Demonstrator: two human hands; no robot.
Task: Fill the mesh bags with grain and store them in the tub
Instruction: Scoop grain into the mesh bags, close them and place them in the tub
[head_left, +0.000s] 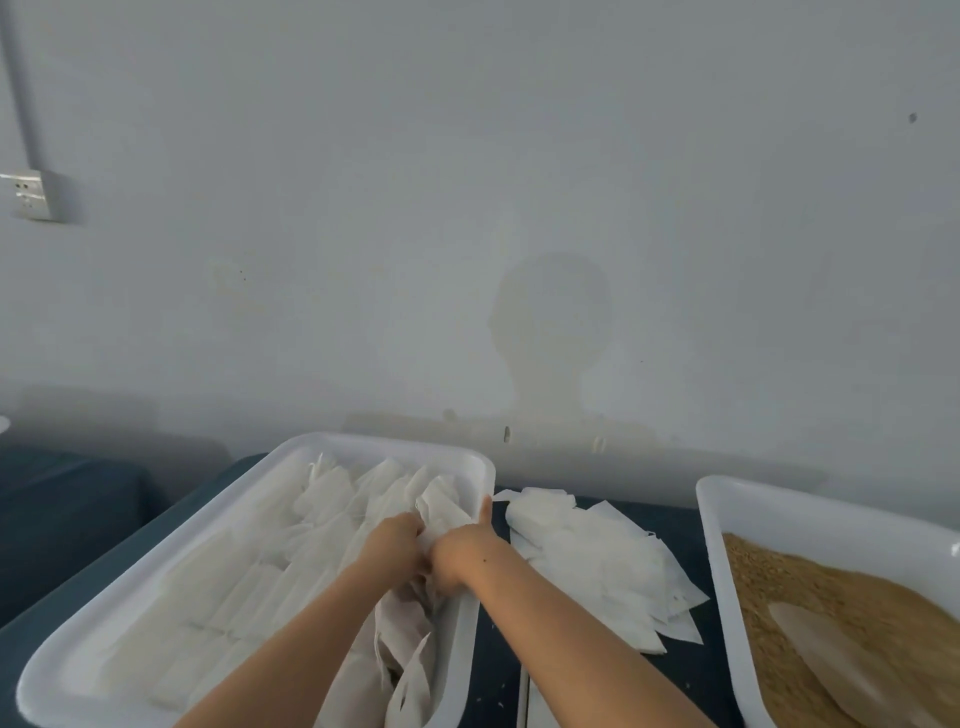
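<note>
A: Where are the hands sitting?

B: Both are lying inside the white tub (483, 462), toward its right wall. The left hand (396, 536) is curling its fingers into the white mesh bags (311, 512) packed there, apparently gripping one. The right hand (460, 552) is sitting just beside it with the thumb sticking up along the tub's right rim; its other fingers are tucking down into the bags, so I cannot tell whether they are gripping anything.

A: Can you separate one bag from another?

B: Barely. They are blurring into a pale mass, and the tub's near edge is running out of the picture.

A: And right of the tub?

B: A loose pile of flat bags (587, 551) is lying on the dark table (680, 525) just beside the tub. Further right, a second tray (727, 499) is holding brown grain (810, 587) with a pale scoop-like shape (826, 644) in it; that tray is being cut off at the right and bottom edges.
</note>
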